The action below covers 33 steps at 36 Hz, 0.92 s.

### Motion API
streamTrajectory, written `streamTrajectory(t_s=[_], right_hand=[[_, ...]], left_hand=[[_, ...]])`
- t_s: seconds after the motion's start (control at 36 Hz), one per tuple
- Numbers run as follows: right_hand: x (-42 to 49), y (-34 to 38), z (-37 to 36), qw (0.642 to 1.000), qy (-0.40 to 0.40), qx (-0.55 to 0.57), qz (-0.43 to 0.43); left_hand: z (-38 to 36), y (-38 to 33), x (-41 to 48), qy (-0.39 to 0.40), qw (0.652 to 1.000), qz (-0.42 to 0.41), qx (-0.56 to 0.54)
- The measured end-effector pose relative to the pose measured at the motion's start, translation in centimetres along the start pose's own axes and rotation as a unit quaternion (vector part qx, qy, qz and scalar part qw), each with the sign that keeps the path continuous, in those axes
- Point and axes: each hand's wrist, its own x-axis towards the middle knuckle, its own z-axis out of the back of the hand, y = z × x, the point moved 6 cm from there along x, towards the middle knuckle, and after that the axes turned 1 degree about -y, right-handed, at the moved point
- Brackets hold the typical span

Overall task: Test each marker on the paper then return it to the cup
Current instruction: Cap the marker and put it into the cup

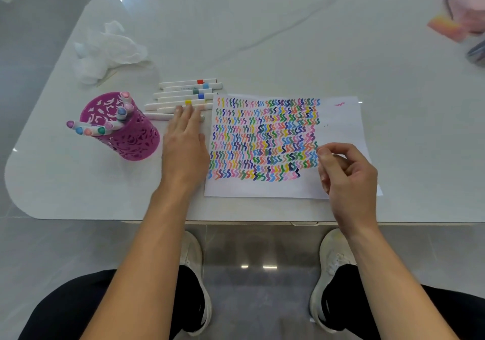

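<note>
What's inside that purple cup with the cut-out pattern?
Markers stand in the purple cup, their coloured caps poking out, several leaning left over the rim. Their lower ends and the cup's bottom are hidden by its wall.

Bright, even light filled the scene; glare streaked the glossy table (pixel 262 37) at its far left, shadows were soft, and the edges bent and blurred
</note>
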Motion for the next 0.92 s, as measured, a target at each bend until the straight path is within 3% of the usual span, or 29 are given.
streamTrajectory(t_s=[0.64,0.92], right_hand=[[-0.1,0.0,-0.5,1.0,0.008,0.005,-0.009],[-0.4,0.1,-1.2,0.999,0.028,0.007,-0.018]], left_hand=[[1.9,-1.7,-2.1,-0.106,0.993,-0.012,-0.048],[5.0,-4.8,-3.6,-0.193,0.971,-0.097,-0.103]])
